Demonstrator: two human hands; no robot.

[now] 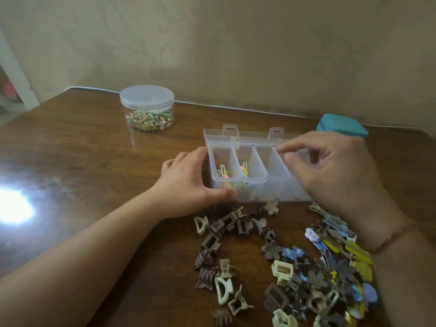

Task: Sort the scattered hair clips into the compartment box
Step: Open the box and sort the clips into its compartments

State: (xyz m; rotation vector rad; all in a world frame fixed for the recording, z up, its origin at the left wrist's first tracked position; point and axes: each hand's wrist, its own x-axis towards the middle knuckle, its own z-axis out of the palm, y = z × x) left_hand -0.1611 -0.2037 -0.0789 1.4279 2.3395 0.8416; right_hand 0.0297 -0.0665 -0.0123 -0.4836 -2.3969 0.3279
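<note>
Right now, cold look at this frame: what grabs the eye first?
The heap of scattered hair clips across the near table, brown and cream claws left, yellow and blue slides right. Behind it the clear compartment box: left hand grips its left end, right hand hovers over the right side. A lidded jar stands far left.

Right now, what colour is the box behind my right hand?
Teal box, clearest in the head view, past the right hand.

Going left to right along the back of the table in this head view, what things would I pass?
Round clear jar of small trinkets → clear compartment box → teal box.
</note>
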